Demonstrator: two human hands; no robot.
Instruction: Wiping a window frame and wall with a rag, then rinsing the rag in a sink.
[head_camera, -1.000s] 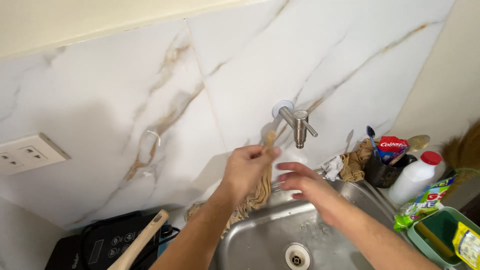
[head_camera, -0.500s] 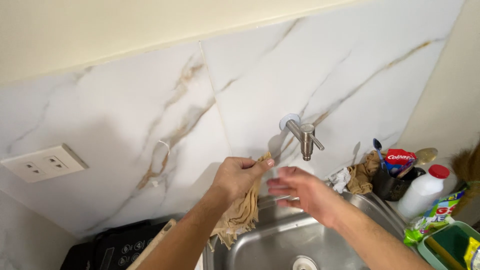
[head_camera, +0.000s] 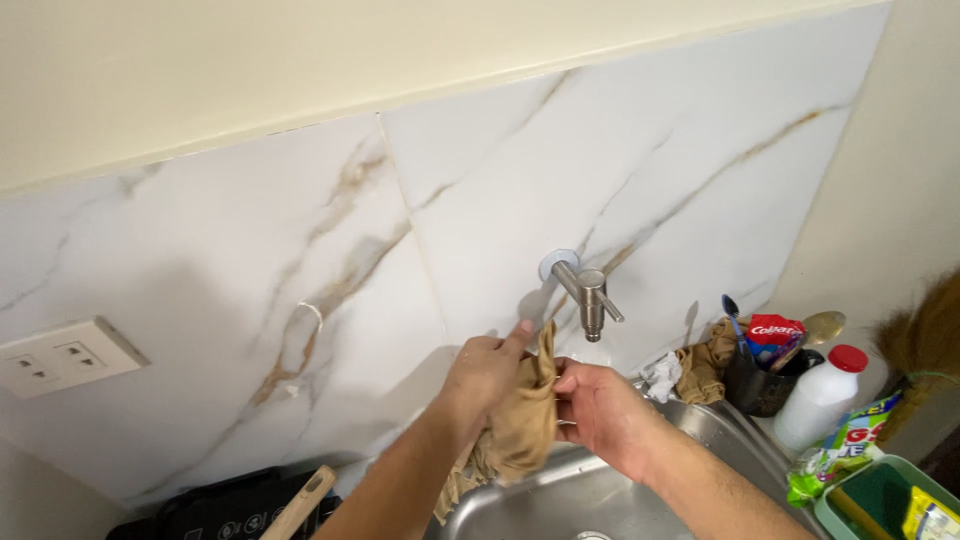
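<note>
The limp tan cloth (head_camera: 520, 425), thin and crumpled, hangs in the air above the left end of the stainless steel sink (head_camera: 560, 495), just under and in front of the brushed-metal wall tap (head_camera: 585, 295). The left hand (head_camera: 485, 370) has its fingers closed around the top of the cloth, one fingertip poking up beside the raised corner. The right hand (head_camera: 600, 405) presses in from the other side, its fingers curled against the fabric, so both hands are bunching it between them.

The risks look small but real. The frayed lower end dangles close to the sink's left rim, so drips could well land on the counter rather than in the basin, and the black induction cooker (head_camera: 225, 510) with the pale wooden handle (head_camera: 300, 505) lying across it sits just beside that edge; water reaching it would be the worst of it. A white wall socket (head_camera: 65, 358) sits further left, well apart. On the right, the white plastic bottle with a red cap (head_camera: 820, 395) and the dark cup of brushes (head_camera: 758, 380) crowd the sink's corner, and a wide swing of the right elbow might topple them. I cannot tell whether the tap is running.
</note>
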